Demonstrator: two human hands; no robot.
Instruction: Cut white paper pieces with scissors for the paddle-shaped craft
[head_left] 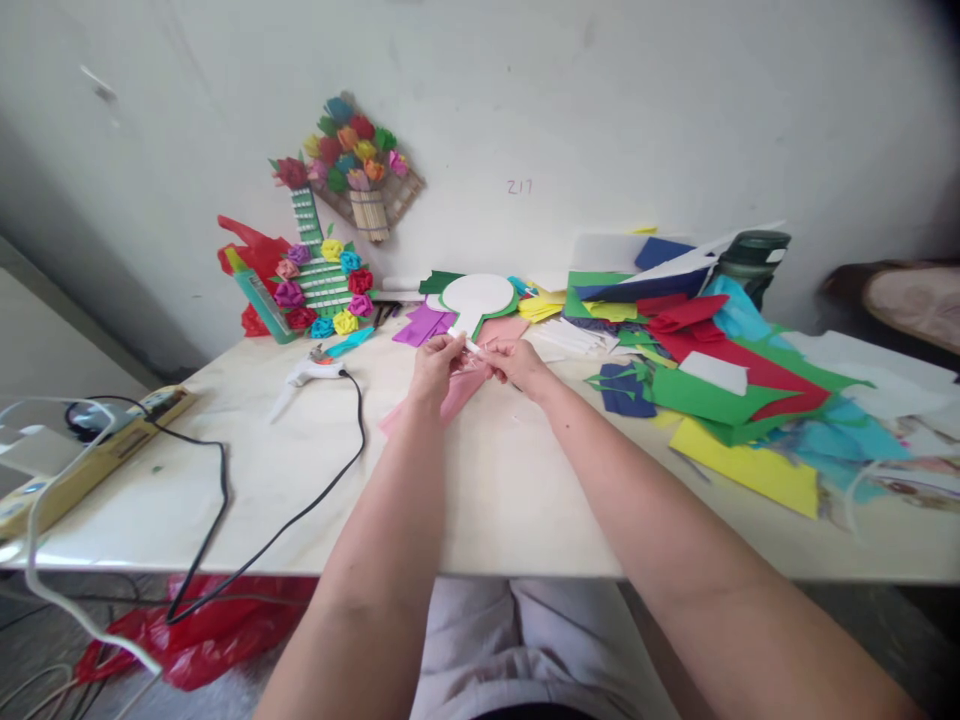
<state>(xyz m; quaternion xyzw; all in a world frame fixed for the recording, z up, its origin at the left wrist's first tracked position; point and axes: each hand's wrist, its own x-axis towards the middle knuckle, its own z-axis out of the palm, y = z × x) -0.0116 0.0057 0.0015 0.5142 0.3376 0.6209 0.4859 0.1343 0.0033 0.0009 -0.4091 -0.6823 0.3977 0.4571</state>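
Observation:
My left hand (pixel 437 366) is closed, pinching a small white strip (pixel 474 347) that looks like paper. The fingers of my right hand (pixel 517 364) are closed too, close by the strip's lower end; what lies between them is too small to make out. Under both hands is a sheet of pink paper (pixel 461 395) on the table. Just beyond them lies a round white and green paddle-shaped cutout (pixel 478 294) with its handle toward me. Purple paper (pixel 424 324) sits left of the cutout, and white paper strips (pixel 577 338) lie to its right.
A hot glue gun (pixel 311 372) lies at left, its black cord (pixel 352 440) crossing the table to a power strip (pixel 90 460). A paper-flower guitar (pixel 326 285) and glue bottle (pixel 259 295) stand behind. Coloured paper scraps (pixel 750 460) and a dark bottle (pixel 752 262) are at right.

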